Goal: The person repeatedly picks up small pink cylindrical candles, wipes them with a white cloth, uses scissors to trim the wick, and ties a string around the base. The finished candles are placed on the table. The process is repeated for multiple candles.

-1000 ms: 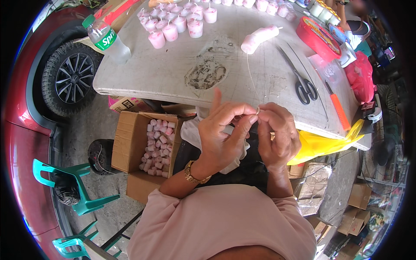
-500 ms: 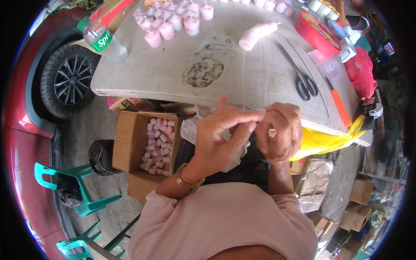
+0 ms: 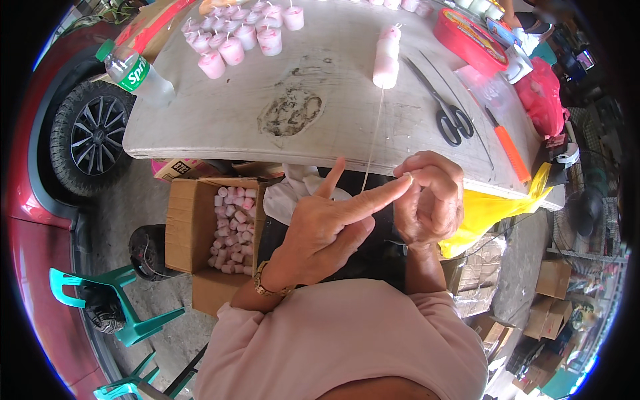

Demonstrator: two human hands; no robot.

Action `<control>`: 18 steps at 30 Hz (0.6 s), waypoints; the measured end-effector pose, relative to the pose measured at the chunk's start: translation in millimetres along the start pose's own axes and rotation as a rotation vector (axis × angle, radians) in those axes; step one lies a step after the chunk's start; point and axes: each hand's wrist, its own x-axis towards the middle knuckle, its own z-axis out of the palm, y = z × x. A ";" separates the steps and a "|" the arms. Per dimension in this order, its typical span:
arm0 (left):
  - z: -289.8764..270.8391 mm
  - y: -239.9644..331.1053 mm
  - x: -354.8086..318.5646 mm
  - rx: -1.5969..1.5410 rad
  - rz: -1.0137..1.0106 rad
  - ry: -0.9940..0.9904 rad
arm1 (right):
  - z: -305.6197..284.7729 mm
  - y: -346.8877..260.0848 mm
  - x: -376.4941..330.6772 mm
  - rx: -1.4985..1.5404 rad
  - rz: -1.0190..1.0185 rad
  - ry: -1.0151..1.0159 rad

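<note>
Tabletop [image 3: 220,117]: matt grey plastic, scuffed and stained. Candles [image 3: 233,37]: pink wax, smooth. String [image 3: 373,140]: thin white fibre. Scissors [image 3: 447,110]: dark metal, black plastic handles. Box [image 3: 183,220]: brown cardboard, matt.

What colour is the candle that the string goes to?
The candle is pink and white, lying on the grey table. The head view shows it best.

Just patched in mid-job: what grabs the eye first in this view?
Both hands meet at centre: the left hand points its forefinger across to the right hand, which pinches the end of a thin white string. That string runs taut up to a pink-and-white candle roll lying on the grey table. Below the table's near edge, at the left, an open cardboard box holds many small pink candles.
</note>
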 end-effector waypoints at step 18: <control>11.0 -13.4 -0.2 0.197 0.035 0.288 | 2.5 -4.5 -4.7 0.942 0.567 0.019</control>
